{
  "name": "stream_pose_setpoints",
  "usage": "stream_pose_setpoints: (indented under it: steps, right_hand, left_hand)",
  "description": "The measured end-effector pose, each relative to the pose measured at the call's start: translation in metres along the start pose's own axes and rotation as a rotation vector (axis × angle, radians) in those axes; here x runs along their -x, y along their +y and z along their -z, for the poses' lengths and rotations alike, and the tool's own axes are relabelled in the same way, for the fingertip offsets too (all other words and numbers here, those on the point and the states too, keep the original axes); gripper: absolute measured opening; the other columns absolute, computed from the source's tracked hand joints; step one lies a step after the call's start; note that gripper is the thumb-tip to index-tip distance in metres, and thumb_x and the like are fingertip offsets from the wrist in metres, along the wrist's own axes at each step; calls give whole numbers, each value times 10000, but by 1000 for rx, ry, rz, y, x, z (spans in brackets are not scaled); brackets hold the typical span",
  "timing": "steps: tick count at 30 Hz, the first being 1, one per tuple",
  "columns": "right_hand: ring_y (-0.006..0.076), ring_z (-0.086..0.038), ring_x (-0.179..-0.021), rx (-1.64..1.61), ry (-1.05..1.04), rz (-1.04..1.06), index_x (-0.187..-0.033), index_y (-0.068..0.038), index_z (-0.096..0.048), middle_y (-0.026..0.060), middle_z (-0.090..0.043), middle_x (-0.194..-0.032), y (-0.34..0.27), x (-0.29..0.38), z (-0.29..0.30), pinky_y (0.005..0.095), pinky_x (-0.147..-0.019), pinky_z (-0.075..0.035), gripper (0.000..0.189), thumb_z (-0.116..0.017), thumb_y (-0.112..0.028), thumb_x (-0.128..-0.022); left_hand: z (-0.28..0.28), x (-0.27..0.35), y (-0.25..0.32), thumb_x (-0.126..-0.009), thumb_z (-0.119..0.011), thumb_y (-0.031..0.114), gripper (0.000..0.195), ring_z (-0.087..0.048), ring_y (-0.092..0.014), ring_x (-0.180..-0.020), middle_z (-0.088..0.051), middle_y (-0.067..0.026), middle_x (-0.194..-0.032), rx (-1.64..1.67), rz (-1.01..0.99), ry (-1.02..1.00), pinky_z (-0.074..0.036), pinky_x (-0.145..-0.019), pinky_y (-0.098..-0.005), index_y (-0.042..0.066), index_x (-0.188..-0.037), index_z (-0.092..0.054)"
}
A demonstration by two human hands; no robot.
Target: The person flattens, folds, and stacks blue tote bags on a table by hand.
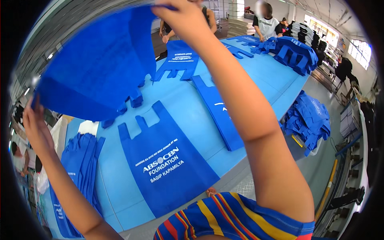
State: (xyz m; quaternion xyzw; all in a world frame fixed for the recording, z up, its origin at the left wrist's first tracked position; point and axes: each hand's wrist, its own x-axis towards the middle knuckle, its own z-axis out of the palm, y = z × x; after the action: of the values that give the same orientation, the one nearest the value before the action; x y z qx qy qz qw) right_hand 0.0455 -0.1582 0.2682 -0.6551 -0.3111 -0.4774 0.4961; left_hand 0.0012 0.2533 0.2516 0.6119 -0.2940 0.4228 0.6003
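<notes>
A blue fabric bag [96, 63] is held up and spread between my hands, its broad plain side facing me. My left hand [37, 126] grips one corner at the left. At the top, my right hand [175, 13] pinches the other end. The bag's cut handle strips hang over the table. Below it, a flat blue bag [165, 144] with white printing lies at the table's near edge. To the left is a stack of blue bags [79, 165], partly behind my left forearm. Another pile of bags [214, 102] is partly covered by my right arm.
The light-blue table [183, 111] carries more bags [180, 57] at its far side and a heaped pile [295, 55] at far right. A bin [313, 151] overflowing with blue bags [309, 117] stands on the floor at right. Two people [267, 24] are across the table.
</notes>
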Motion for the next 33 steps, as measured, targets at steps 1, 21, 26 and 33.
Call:
stream_pose_setpoints:
  steps: [1, 21, 26, 33]
  right_hand:
    - [192, -588, -709, 33, -57, 8, -831, -54, -641, 80, -619, -738, -11, 28, 18, 292, -656, -462, 167, -619, -180, -724]
    - [268, -558, -937, 283, -580, -637, -900, -40, -629, 104, -573, -1030, -29, 441, 44, 316, -796, -457, 204, -604, -17, -699]
    - [273, -557, -936, 314, -621, -675, -911, -43, -627, 104, -571, -1049, -42, 447, 50, 325, -798, -459, 218, -585, -21, -698]
    - [279, -504, -1048, 313, -708, -689, -947, -56, -622, 96, -550, -1112, -47, 453, 54, 349, -901, -399, 252, -563, -6, -707]
  left_hand:
    - [8, 31, -4, -903, -458, 243, 344, -450, -203, -1115, -487, -149, -1178, -16, 10, 31, -332, -939, -319, -18, -1127, -450]
    - [29, 442, -9, -769, -609, 64, 82, -505, -195, -971, -536, -81, -1048, -522, 740, -394, -407, -828, -297, 45, -843, -640]
    - [33, 447, 4, -726, -648, 64, 114, -500, -228, -985, -531, -84, -1043, -587, 660, -447, -402, -837, -317, 56, -839, -657]
    - [41, 458, 13, -696, -669, 64, 133, -501, -238, -971, -548, -88, -1024, -734, 630, -523, -404, -816, -322, 74, -829, -669]
